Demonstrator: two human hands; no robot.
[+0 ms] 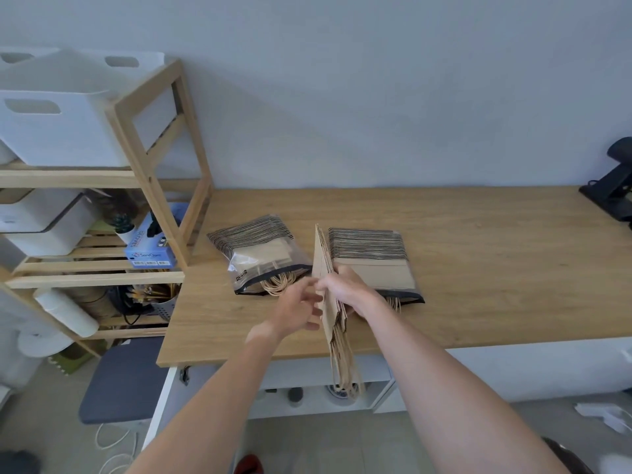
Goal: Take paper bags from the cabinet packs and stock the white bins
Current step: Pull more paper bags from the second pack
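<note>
Paper bags (pixel 326 285), a flat brown stack held on edge above the wooden counter (pixel 478 268), sit clamped in the right hand (pixel 345 290), fingers wrapped round their right face. The left hand (pixel 301 307) touches the left face, fingers loosely spread. Twine handles dangle toward 6 o'clock, their ends hard to make out. Two clear plastic packs hold more bags: one (pixel 260 256) at 10 o'clock, one (pixel 372 258) at 2 o'clock, partly hidden. White bins (pixel 61 131) stand on the shelf at 9 o'clock; their contents cannot be seen.
</note>
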